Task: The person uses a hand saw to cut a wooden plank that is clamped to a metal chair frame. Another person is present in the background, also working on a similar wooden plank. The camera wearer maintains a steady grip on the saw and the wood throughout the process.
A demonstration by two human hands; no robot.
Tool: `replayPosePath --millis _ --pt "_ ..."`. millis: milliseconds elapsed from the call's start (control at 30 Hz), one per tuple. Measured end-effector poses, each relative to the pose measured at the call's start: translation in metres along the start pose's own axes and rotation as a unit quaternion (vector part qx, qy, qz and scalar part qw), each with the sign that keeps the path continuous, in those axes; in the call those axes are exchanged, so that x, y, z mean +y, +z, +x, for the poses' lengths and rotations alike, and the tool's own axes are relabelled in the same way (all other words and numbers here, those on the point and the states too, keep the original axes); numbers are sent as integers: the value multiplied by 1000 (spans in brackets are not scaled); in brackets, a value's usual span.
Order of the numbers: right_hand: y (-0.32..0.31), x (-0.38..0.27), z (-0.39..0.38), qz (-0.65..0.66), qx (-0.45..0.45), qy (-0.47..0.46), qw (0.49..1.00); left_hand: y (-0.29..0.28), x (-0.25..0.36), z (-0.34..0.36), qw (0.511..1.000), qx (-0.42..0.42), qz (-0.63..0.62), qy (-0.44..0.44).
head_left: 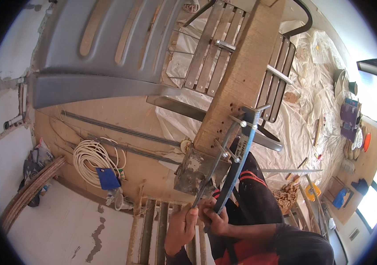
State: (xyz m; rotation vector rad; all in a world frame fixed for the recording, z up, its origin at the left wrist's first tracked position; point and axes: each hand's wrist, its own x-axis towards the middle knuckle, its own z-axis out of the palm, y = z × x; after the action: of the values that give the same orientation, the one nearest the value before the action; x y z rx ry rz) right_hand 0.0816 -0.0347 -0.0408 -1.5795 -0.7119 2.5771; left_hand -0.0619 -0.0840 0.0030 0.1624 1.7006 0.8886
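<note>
A long timber beam [241,75] runs away from me, with a scuffed metal block [188,170] at its near end. A blue steel bar [241,163] with bolts and pins lies along its right side, beside a dark, slightly curved metal rod [210,176]. My left hand [180,229] is closed around the near end of the dark rod, thumb along it. Just to its right, my right hand [215,221] is closed on the lower end of the blue bar; its fingers are partly hidden.
A grey moulded panel [60,39] is at upper left, slatted metal seats [204,53] flank the beam. Coiled hose [89,168] and long rods [117,130] lie left. Plastic sheeting [307,110], wood offcuts [285,198] and boards are right. My legs are below the beam.
</note>
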Motion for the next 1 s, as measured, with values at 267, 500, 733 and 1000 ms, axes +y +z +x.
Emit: replayPosePath --millis 267,500,733,1000 --pt "-12 -21 -19 -42 -53 -33 997 6 -3 4 992 31 98 75" --pt "-48 -65 -30 -132 -83 -11 988 -13 -5 18 996 -67 -61 -8" --pt "-86 -106 -37 -178 -123 4 976 -8 2 17 991 -68 -116 -25" --pt "-84 -91 -23 -242 -102 -12 965 -7 9 19 996 -64 -52 15"
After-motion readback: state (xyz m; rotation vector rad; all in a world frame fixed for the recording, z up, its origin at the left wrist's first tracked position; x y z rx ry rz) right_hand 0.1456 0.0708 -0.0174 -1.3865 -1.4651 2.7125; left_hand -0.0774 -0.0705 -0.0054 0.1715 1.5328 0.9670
